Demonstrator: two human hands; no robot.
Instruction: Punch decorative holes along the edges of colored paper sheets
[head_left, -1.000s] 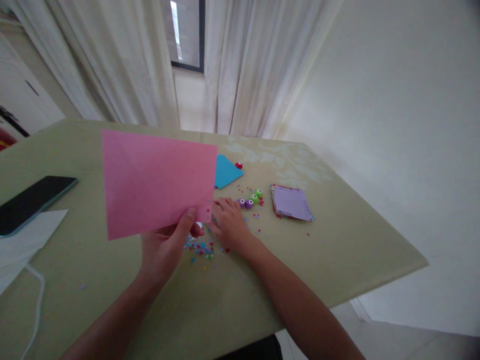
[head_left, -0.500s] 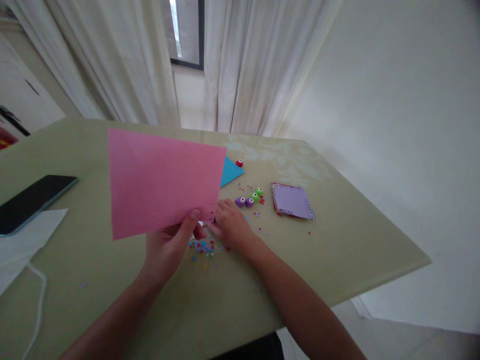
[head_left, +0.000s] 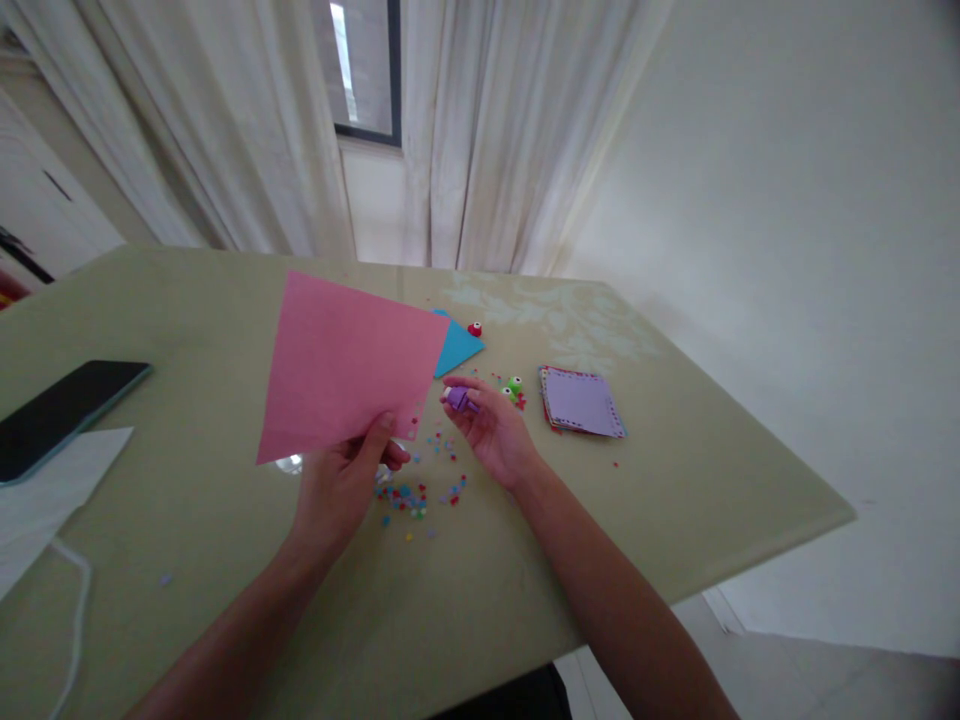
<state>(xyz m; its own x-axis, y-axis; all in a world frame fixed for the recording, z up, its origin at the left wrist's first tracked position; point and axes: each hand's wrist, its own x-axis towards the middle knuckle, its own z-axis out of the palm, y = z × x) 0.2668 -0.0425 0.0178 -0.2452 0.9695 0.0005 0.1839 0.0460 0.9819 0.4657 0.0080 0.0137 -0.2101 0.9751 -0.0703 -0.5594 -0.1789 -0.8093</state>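
My left hand (head_left: 341, 495) pinches the lower edge of a pink sheet of paper (head_left: 352, 370), thumb in front, and holds it tilted above the table. Small holes show at the sheet's lower right corner. To the right of the sheet and apart from it, my right hand (head_left: 501, 440) has its fingers closed round a small purple craft paper punch (head_left: 459, 399), palm turned partly up. Green punches with googly eyes (head_left: 513, 388) stand just beyond that hand. Loose paper confetti (head_left: 405, 497) is scattered below the two hands. Something clear and shiny (head_left: 289, 464) is partly hidden behind the sheet.
A blue paper (head_left: 459, 350) and a red punch (head_left: 475, 329) lie farther back. At right is a stack of paper squares, purple on top with punched edges (head_left: 583, 402). A phone (head_left: 75, 410), white paper (head_left: 60, 480) and white cable (head_left: 81, 610) are at left.
My right hand has come away from the pink sheet's corner and turned palm up, showing the purple punch in it. The sheet has tilted, its left side swinging inward.
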